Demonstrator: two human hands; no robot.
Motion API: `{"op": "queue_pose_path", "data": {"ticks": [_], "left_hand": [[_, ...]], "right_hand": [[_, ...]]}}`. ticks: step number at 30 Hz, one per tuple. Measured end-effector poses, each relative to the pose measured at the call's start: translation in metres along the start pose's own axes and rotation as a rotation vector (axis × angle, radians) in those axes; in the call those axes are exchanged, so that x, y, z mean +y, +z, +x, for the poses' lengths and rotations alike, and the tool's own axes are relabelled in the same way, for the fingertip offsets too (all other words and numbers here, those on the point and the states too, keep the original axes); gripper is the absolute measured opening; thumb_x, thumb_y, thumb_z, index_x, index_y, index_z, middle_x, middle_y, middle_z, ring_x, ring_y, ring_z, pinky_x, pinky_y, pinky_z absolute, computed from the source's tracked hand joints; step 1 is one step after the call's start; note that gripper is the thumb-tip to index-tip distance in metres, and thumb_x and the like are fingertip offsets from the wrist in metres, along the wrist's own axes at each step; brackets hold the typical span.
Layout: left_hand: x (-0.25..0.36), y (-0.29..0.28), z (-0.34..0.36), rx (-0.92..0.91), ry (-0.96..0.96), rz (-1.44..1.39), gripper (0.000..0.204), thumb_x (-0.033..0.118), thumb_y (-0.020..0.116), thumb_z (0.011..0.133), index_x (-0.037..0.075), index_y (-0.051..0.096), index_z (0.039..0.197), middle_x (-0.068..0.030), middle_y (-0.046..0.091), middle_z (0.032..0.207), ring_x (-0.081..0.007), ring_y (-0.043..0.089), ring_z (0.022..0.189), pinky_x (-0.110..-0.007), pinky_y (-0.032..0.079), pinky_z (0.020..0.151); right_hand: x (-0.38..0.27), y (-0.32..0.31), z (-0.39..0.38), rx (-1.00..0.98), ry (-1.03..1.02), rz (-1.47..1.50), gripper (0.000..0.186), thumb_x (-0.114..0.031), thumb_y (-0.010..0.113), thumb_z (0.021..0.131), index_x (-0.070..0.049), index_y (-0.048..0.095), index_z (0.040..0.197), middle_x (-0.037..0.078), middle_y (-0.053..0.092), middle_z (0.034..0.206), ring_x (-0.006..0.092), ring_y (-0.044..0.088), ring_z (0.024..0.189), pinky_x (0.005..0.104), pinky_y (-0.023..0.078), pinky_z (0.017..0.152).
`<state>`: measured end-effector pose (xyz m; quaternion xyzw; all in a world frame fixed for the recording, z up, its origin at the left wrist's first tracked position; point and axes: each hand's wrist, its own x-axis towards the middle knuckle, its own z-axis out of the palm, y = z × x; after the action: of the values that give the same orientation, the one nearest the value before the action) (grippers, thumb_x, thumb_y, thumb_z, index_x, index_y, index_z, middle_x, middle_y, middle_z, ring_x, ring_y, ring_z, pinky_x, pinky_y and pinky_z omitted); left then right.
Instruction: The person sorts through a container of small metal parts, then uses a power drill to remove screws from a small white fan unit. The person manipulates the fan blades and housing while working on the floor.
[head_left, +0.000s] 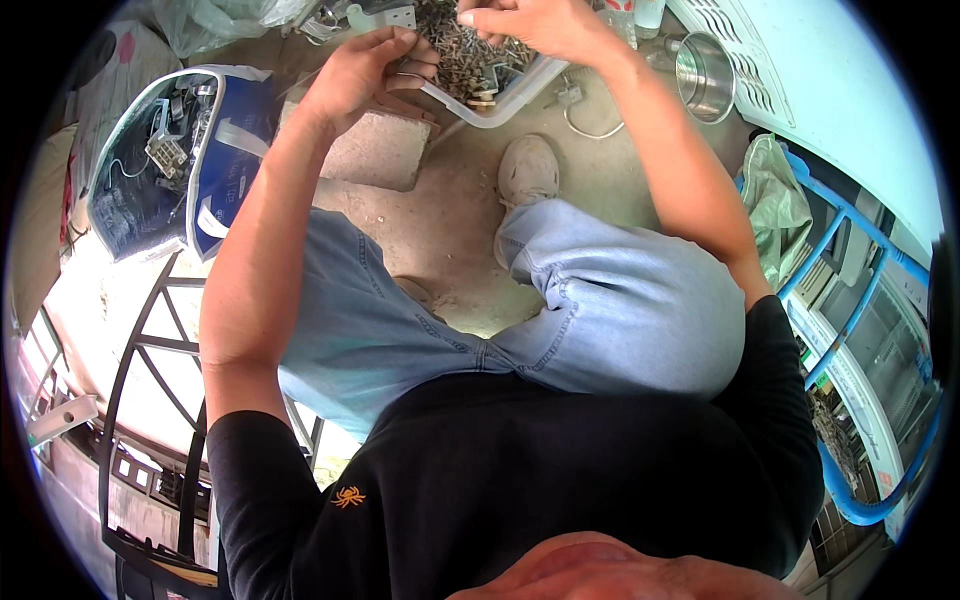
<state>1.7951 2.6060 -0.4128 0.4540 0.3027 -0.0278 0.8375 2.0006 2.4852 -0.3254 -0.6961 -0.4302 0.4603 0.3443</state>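
A translucent plastic tray (510, 105) full of small metal hardware lies at the top middle. My left hand (385, 65) is at the tray's left rim, fingers curled closed; what they hold, if anything, is too small to make out. My right hand (505, 22) is over the tray's upper part, fingers curled with the tips close together, their contents hidden. Below my left hand sits a pale block (370, 150). A white plastic bracket (380, 18) lies beside the tray.
A blue bag (230, 170) of metal parts stands at left, by a black metal frame (150, 340). A steel pot (700, 75), green sack (775, 200) and blue tubular frame (850, 225) are at right. My shoe (530, 170) rests on the floor.
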Motion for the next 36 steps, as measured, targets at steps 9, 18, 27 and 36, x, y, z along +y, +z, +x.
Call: {"op": "queue_pose_path", "data": {"ticks": [9,18,27,36], "left_hand": [[0.016,0.005,-0.012,-0.097,-0.092,-0.363,0.035,0.02,0.041,0.108,-0.002,0.05,0.133,-0.016,0.064,0.124,-0.0226,0.067,0.11,-0.062,0.051,0.099],[0.008,-0.007,0.0,0.067,-0.01,-0.277,0.037,0.015,0.039,0.107,-0.013,0.052,0.129,-0.0214,0.062,0.124,-0.0292,0.062,0.118,-0.039,0.05,0.108],[0.01,-0.006,0.004,0.077,-0.042,-0.211,0.036,0.013,0.04,0.107,-0.014,0.053,0.126,-0.0225,0.062,0.123,-0.0306,0.062,0.117,-0.038,0.051,0.106],[0.005,-0.008,0.009,0.074,-0.067,-0.16,0.036,0.015,0.044,0.106,-0.012,0.055,0.126,-0.0209,0.064,0.121,-0.0294,0.064,0.114,-0.037,0.053,0.104]], "right_hand": [[0.013,0.011,0.015,-0.192,-0.143,0.187,0.014,-0.008,0.066,0.09,0.003,0.07,0.098,0.005,0.069,0.079,0.0093,0.063,0.071,0.0262,0.053,0.066],[0.132,0.017,0.013,-0.18,0.101,-0.887,0.04,-0.035,0.061,0.094,0.002,0.067,0.105,0.022,0.07,0.103,0.0393,0.068,0.1,0.0502,0.053,0.089],[0.158,0.087,-0.012,-0.07,-0.402,-0.583,0.036,-0.012,0.057,0.088,-0.001,0.062,0.121,0.017,0.062,0.12,0.0392,0.059,0.114,0.0469,0.047,0.101],[0.151,0.07,-0.016,0.139,-0.126,-0.933,0.031,-0.018,0.062,0.086,0.001,0.063,0.111,0.022,0.061,0.119,0.0403,0.057,0.118,0.0547,0.042,0.104]]}}
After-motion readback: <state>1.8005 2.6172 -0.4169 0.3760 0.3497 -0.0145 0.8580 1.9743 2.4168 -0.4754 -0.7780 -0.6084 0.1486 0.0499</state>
